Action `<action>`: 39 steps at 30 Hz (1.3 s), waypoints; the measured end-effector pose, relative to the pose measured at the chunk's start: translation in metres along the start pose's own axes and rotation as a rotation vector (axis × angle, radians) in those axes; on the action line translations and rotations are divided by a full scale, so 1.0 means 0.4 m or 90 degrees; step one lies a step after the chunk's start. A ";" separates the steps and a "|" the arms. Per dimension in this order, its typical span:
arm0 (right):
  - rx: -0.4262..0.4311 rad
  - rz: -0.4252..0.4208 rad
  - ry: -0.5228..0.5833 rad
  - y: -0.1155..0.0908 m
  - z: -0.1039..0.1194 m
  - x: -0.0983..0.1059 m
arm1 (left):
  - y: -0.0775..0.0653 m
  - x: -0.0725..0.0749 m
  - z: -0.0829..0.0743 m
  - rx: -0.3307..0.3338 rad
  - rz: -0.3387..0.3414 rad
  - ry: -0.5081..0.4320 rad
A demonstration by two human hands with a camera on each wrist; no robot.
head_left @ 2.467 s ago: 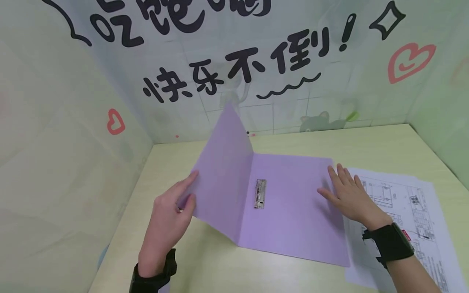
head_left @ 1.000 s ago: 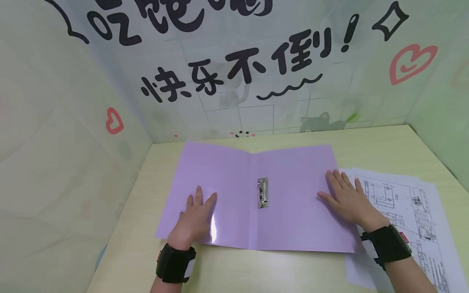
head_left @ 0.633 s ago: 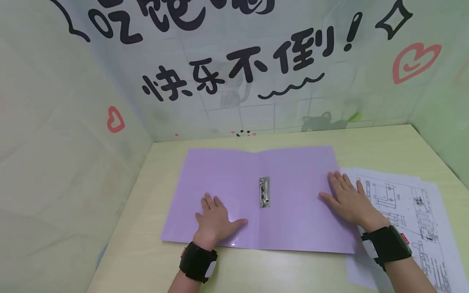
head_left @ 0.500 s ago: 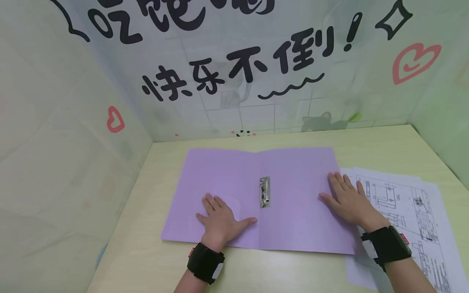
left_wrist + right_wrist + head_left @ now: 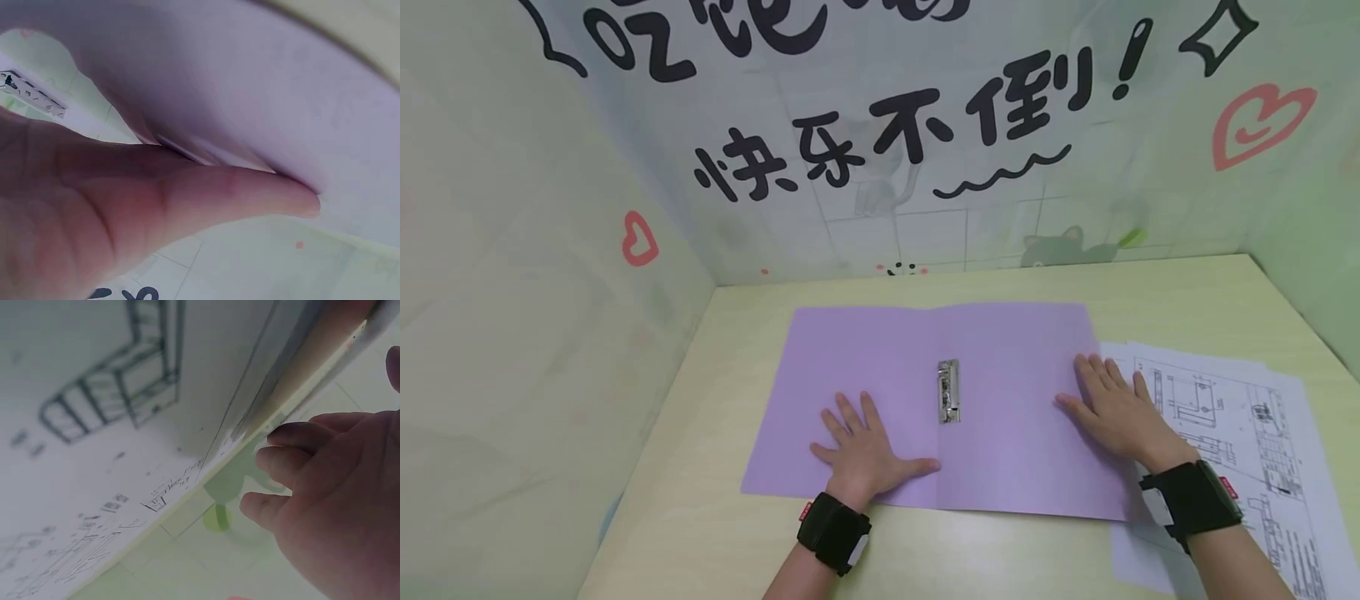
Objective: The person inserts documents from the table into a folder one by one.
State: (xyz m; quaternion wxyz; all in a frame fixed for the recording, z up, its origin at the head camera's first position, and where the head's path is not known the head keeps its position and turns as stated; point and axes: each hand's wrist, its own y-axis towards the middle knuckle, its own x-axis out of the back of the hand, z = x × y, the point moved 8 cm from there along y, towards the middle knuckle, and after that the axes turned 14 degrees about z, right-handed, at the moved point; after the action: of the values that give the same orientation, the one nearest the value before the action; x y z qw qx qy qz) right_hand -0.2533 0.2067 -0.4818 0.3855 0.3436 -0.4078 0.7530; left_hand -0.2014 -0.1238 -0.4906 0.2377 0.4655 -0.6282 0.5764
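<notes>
A purple file folder (image 5: 1015, 400) lies spread flat on the table, its metal clip (image 5: 949, 392) just right of the fold. My left hand (image 5: 865, 458) rests on the lower part of the left cover with fingers splayed and the thumb reaching to the fold. In the left wrist view the thumb (image 5: 237, 190) lies along the pale purple surface. My right hand (image 5: 1120, 412) rests flat over the folder's right edge, fingers straight, beside the printed drawing sheets (image 5: 1210, 408). The right wrist view shows the fingers (image 5: 275, 465) near the sheets' edge.
The sheets are partly tucked under the folder's right side and the right forearm. A light wooden table (image 5: 685, 467) carries everything. A printed backdrop (image 5: 887, 150) with lettering stands behind, with fabric sides left and right. Both wrists wear black bands (image 5: 835, 533).
The left hand lowered the folder's left cover from upright to flat, let go of its edge, then slid right toward the fold with fingers spread. The right hand settled onto the right cover.
</notes>
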 end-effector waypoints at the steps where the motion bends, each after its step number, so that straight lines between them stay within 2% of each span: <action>1: 0.000 0.001 0.000 0.000 -0.001 0.000 | 0.001 -0.003 -0.001 0.002 0.005 0.000; 20: -0.003 0.021 0.013 -0.001 0.003 -0.001 | 0.011 -0.009 -0.008 0.030 0.071 0.002; 39: -0.004 0.019 0.012 0.001 0.020 0.019 | 0.013 -0.005 -0.011 0.030 0.081 -0.001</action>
State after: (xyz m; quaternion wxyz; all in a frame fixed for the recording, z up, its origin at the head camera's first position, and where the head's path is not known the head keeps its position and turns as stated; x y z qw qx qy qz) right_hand -0.2555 0.2018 -0.4723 0.3793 0.3289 -0.4118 0.7605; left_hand -0.2061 -0.1194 -0.4940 0.1886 0.4305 -0.6430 0.6046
